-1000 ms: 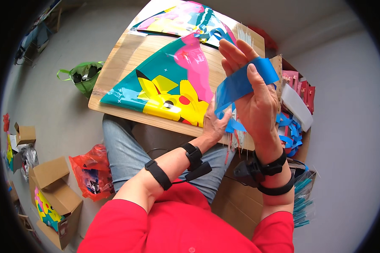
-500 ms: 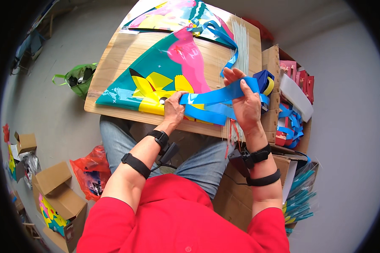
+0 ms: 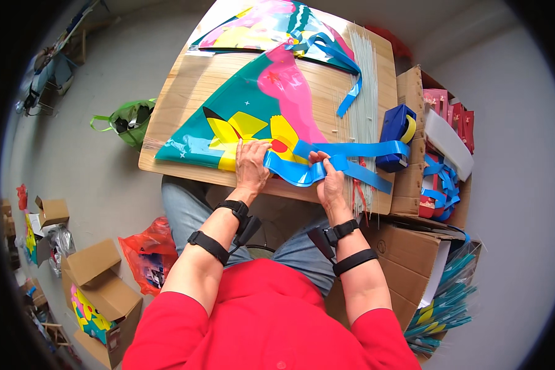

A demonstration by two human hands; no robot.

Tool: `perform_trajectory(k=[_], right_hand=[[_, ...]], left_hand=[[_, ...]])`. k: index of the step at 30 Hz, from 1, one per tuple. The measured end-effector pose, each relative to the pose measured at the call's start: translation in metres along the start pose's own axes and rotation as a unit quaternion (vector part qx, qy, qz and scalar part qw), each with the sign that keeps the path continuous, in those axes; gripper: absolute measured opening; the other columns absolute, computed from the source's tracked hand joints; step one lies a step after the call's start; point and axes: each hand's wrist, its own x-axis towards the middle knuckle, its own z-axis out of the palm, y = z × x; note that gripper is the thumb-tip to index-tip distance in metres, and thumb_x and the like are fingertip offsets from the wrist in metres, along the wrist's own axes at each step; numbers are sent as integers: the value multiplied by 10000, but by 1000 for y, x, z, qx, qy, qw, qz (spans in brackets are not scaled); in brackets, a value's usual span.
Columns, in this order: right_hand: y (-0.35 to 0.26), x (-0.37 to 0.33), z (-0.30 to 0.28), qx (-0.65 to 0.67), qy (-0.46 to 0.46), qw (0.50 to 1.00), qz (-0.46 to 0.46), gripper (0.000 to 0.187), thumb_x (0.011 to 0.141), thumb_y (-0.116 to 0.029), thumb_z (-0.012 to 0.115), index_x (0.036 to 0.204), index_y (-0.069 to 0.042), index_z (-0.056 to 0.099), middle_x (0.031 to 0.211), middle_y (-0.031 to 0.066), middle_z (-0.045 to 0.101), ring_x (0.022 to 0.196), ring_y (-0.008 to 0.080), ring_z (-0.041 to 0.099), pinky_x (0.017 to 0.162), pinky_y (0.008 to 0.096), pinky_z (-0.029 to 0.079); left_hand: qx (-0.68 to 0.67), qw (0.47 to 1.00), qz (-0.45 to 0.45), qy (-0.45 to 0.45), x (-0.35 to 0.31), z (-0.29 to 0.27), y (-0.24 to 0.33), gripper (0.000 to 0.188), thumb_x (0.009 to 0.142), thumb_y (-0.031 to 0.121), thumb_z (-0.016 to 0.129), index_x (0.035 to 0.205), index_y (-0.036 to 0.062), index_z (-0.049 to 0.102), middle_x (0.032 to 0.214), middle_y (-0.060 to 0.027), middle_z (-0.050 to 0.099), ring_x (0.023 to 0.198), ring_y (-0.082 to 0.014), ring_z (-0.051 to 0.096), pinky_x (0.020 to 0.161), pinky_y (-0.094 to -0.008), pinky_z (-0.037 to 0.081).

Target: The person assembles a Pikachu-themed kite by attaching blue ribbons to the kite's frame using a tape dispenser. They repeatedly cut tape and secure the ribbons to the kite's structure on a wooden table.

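A shiny triangular kite (image 3: 231, 98) in teal, pink and yellow lies on the wooden table. Over its near right corner runs a flat blue ribbon (image 3: 297, 176), looped back on itself between my hands. My left hand (image 3: 251, 166) lies on the kite's near edge, closed on the ribbon at its thumb side; part of that grip is hidden. To the right, my right hand (image 3: 332, 180) pinches the ribbon between thumb and fingers. Other lengths of the ribbon stretch right, toward a blue tape dispenser (image 3: 396, 139) with a yellow roll.
Another folded kite (image 3: 253, 28) with a blue tail lies at the far side. Thin white sticks (image 3: 365, 80) line the table's right. A carton (image 3: 407, 179) of red packets and ribbons stands beside it. Bags and open boxes (image 3: 102, 271) are on the floor at left.
My right hand has come down and left from its raised open position and now pinches the ribbon. The ribbon forms a loop closer to my left hand. The whole view has shifted slightly.
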Motion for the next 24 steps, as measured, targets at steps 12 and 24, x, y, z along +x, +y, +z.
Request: perform_trajectory(k=[12, 24], right_hand=[[18, -6, 4, 16, 73, 997, -19, 231, 1015, -122, 455, 1178, -24, 586, 1183, 141, 649, 1133, 231, 607, 1036, 361, 454], [14, 0, 8, -4, 119, 993, 10, 239, 964, -216, 595, 1124, -43, 636, 1104, 91, 694, 1026, 154, 644, 829, 262, 522]], left_hand=[[56, 998, -2, 4, -6, -17, -28, 608, 676, 56, 686, 1267, 128, 567, 1268, -36, 588, 1260, -223, 494, 1200, -520, 151], [-8, 999, -34, -22, -5, -33, -40, 502, 710, 102, 644, 1208, 163, 630, 1268, -40, 619, 1304, -231, 490, 1193, -576, 85]])
